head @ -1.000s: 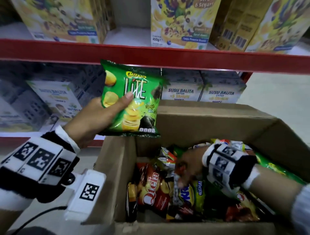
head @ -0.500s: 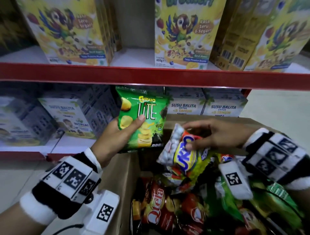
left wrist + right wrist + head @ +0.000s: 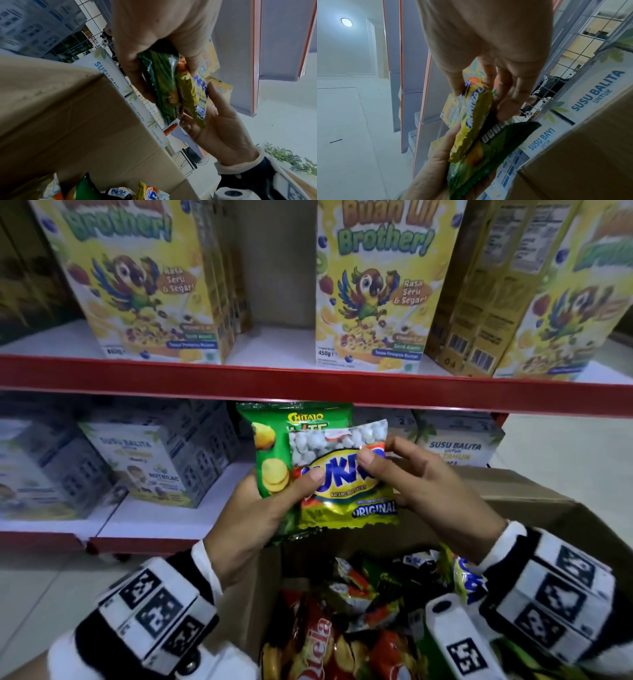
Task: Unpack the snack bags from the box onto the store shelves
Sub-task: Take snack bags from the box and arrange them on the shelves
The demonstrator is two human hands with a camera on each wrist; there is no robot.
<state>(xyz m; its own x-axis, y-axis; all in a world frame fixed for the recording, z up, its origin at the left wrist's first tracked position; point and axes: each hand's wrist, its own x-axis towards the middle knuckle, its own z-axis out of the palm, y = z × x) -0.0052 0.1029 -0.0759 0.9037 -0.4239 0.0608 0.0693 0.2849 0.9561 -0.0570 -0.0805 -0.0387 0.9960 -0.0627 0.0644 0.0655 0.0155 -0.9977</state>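
Observation:
My left hand (image 3: pixel 301 484) holds a green Chitato Lite chip bag (image 3: pixel 270 446) upright in front of the lower shelf. A yellow Sukro peanut bag (image 3: pixel 342 494) lies flat against the green bag's front, and my left thumb presses on it. My right hand (image 3: pixel 378 451) pinches the peanut bag's upper right edge between thumb and fingers. The left wrist view shows both bags edge-on: green bag (image 3: pixel 161 86), peanut bag (image 3: pixel 190 94). The right wrist view shows the peanut bag (image 3: pixel 474 115) over the green bag (image 3: pixel 488 155). Below stands the open cardboard box (image 3: pixel 513 487) with several snack bags (image 3: pixel 318 638) inside.
The red-edged upper shelf (image 3: pixel 308 385) carries tall cereal boxes (image 3: pixel 373 285), with a gap between them. The white lower shelf (image 3: pixel 171 508) holds blue-white milk boxes (image 3: pixel 150 460) at left and more milk boxes (image 3: pixel 455 446) behind the hands. Pale floor tiles lie at right.
My right hand lifted the peanut bag out of the box and brought it onto the green bag. My left thumb shifted onto it. Both hands rose toward the shelf.

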